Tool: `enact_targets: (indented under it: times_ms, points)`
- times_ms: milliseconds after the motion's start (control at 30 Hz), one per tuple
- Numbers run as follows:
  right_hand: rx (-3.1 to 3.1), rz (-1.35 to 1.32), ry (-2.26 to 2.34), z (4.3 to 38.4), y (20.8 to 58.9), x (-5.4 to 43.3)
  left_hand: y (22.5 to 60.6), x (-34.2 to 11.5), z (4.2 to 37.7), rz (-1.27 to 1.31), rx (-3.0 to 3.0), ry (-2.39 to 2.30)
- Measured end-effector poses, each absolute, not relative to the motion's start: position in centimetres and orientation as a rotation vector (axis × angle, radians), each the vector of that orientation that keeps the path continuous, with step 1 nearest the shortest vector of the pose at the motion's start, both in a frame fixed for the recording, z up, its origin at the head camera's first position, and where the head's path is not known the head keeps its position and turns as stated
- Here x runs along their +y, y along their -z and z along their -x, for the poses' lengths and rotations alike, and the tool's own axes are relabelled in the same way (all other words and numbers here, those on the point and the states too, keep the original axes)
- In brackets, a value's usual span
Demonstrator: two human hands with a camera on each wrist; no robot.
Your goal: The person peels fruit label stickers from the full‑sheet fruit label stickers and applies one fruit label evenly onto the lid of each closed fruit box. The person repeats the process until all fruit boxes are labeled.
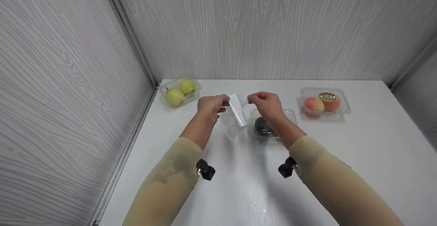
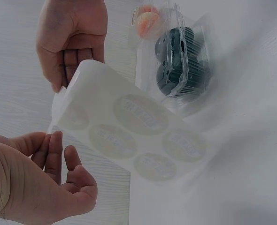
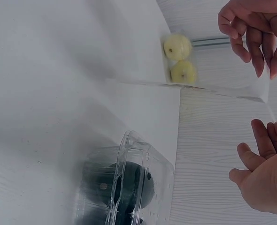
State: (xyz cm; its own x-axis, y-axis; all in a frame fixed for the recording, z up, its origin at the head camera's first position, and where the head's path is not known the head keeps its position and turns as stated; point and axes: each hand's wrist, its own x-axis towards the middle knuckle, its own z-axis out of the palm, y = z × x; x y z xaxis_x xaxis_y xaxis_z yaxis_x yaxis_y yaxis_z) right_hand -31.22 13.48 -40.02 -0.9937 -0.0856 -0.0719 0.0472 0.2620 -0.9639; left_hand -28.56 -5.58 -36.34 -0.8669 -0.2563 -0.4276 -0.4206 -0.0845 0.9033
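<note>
A sheet of oval stickers (image 2: 143, 126) hangs between my hands above the table, its upper edge curling over. My left hand (image 1: 212, 106) pinches one corner of the sheet between thumb and fingertips. Across from it, my right hand (image 1: 267, 103) pinches the other end of the same edge. The ovals show faintly through the pale sheet in the left wrist view; from the right wrist it appears nearly edge-on. Just below my right hand, a clear clamshell box (image 3: 148, 159) holds dark round fruits (image 3: 105, 185), partly covered by that hand in the head view.
At the back left stands a clear box (image 1: 196, 96) with two yellow-green pears (image 1: 174, 96). Toward the back right, another clear box (image 1: 344, 99) holds two reddish fruits (image 1: 313, 106) and carries an oval label (image 1: 328, 97). Grey wood-grain walls (image 1: 259, 31) bound the white table (image 1: 358, 171).
</note>
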Motion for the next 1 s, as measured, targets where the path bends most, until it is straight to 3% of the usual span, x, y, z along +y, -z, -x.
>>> enact_targets:
  times_ms: [1000]
  points:
    - [2.454,-0.009,1.822,32.0,40.4,14.7,37.6,-7.3,28.8,0.828,2.037,-2.07]
